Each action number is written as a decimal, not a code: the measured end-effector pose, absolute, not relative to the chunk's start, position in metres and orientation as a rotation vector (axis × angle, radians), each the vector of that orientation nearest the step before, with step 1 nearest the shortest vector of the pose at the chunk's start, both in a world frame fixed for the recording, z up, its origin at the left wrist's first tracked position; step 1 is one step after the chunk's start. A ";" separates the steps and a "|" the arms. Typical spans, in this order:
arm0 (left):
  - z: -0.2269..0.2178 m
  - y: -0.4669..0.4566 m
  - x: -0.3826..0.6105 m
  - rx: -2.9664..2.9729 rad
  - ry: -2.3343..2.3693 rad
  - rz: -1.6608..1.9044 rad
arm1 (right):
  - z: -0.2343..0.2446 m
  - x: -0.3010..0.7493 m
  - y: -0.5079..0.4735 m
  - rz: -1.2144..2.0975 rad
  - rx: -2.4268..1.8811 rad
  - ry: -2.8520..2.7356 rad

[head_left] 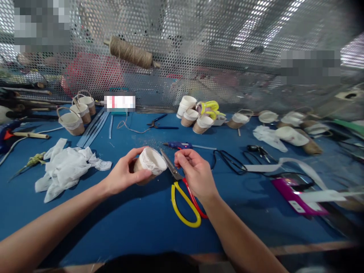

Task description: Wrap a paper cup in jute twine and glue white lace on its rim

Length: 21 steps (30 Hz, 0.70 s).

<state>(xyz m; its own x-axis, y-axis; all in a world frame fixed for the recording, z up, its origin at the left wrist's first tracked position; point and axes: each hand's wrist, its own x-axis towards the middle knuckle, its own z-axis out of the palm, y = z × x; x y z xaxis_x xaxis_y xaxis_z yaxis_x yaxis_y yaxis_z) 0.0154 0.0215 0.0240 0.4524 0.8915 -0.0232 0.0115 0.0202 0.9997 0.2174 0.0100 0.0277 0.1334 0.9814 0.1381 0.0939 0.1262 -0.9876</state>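
My left hand is wrapped round a small brown cup lined with white fabric, held tilted just above the blue table. My right hand hovers beside the cup's right rim with fingers curled and thumb and forefinger pinched; whatever they pinch is too small to make out. Under the right hand lie scissors with yellow and red handles, blades pointing toward the cup.
A pile of white fabric lies left. Finished cups with handles stand at back left, more cups at back centre. A blue glue gun, black scissors, white ribbon, a magenta box, and a twine spool on the mesh panel.
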 end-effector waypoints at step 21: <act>-0.011 0.018 0.015 1.740 0.874 1.048 | 0.020 0.212 0.010 1.351 -1.253 -1.234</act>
<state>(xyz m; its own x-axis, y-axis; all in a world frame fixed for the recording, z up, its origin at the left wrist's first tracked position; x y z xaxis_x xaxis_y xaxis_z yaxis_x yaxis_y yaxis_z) 0.0151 0.0180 -0.0112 0.3916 0.8769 0.2787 0.1174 -0.3481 0.9301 0.2124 0.0098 0.0199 -0.0907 0.9900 -0.1076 0.0180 -0.1064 -0.9942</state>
